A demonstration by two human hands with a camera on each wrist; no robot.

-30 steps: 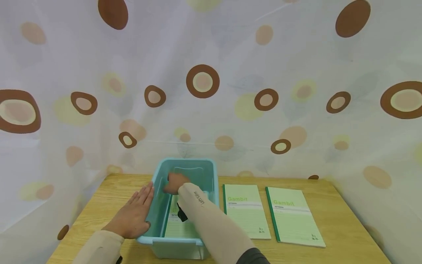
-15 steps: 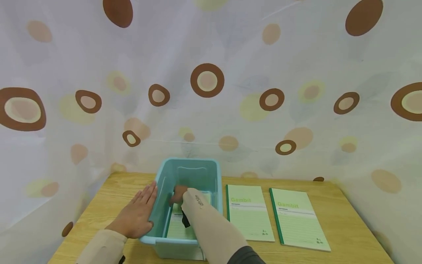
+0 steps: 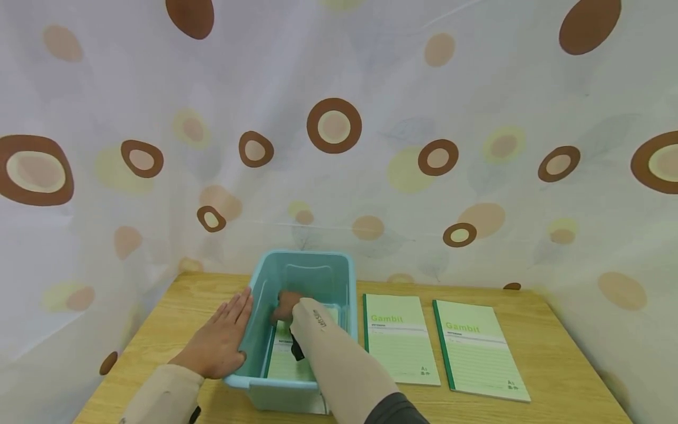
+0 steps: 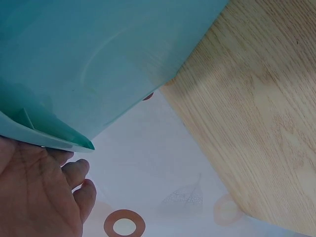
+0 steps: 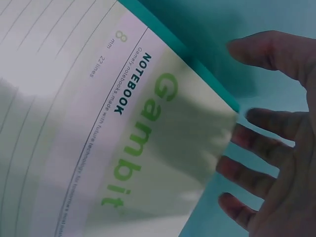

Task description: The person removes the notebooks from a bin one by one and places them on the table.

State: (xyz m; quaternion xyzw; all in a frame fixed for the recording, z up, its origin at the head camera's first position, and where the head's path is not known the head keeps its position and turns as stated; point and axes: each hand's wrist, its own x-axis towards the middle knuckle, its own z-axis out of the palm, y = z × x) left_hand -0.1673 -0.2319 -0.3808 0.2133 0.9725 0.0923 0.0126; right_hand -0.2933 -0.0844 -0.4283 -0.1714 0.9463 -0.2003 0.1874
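Note:
A light blue plastic bin (image 3: 288, 397) stands on the table, with a pale green notebook (image 3: 286, 368) lying inside, its dark green spine along the left. My left hand (image 3: 219, 344) rests on the bin's left rim, fingers straight and together. In the left wrist view, the rim (image 4: 47, 140) lies along that hand's fingers. My right hand (image 3: 287, 303) is down inside the bin, at the notebook's far end. The right wrist view shows the fingertips (image 5: 229, 165) right at the notebook's top edge, fingers spread and slightly bent, thumb apart near the spine corner.
Two more green notebooks, a nearer one (image 3: 399, 341) and one farther right (image 3: 481, 353), lie side by side on the wooden table (image 3: 556, 377) right of the bin. A spotted white curtain (image 3: 392, 123) hangs behind and at both sides.
My right hand has moved lower and slightly nearer inside the bin, over the notebook's far end. The left hand keeps its place on the rim. The head view has shifted slightly.

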